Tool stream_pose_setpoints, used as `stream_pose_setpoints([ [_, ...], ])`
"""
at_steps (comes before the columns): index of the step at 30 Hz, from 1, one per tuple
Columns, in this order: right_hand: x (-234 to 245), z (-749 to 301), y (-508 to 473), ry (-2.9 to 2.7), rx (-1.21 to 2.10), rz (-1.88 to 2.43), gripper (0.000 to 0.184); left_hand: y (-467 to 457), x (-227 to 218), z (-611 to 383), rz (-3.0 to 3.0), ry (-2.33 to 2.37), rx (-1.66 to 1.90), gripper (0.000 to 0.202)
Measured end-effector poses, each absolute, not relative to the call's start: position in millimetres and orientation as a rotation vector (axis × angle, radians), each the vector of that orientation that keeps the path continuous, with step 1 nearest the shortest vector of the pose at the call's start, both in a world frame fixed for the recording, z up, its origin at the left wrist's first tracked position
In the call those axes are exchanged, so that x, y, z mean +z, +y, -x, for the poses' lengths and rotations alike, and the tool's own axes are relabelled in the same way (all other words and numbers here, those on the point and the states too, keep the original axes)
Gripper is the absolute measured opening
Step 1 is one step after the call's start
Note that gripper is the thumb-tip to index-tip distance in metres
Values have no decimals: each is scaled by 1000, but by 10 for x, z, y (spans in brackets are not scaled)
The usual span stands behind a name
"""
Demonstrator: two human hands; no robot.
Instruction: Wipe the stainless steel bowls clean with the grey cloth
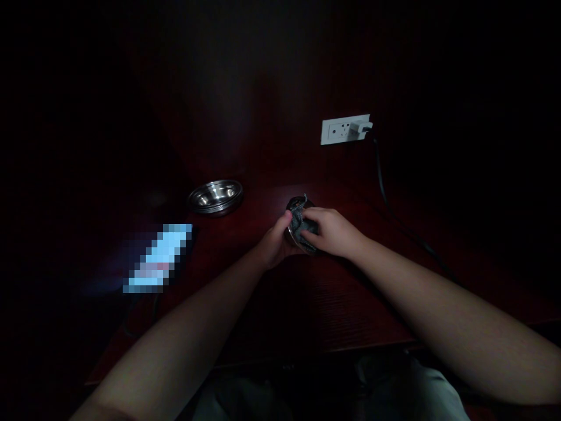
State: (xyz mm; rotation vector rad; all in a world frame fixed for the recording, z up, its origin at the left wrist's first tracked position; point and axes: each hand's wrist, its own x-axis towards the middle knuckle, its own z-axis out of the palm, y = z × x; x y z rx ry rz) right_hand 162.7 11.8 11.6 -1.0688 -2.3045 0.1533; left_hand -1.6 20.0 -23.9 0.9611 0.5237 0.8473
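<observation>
Both my hands meet over the middle of a dark red wooden table (333, 304). My left hand (275, 241) is closed around the rim of a small steel bowl (294, 206) tilted on its side. My right hand (331, 231) is closed on a grey cloth (299, 221) and presses it into the bowl. The room is very dark, so most of the bowl is hidden by fingers and shadow.
A second steel bowl (215, 196) rests upright on the table to the left. A lit phone screen (158, 257) lies at the table's left edge. On the wall behind, a white socket (344, 129) holds a plug whose black cable (385, 193) runs down to the right.
</observation>
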Motion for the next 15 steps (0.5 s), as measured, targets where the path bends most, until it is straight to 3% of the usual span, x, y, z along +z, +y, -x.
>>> stream_pose_setpoints([
  [5, 148, -1642, 104, -2256, 163, 1168, 2, 203, -248, 20, -963, 500, 836, 58],
  [15, 160, -1663, 114, -2247, 188, 1238, 8, 192, -232, 20, -956, 526, 833, 59],
])
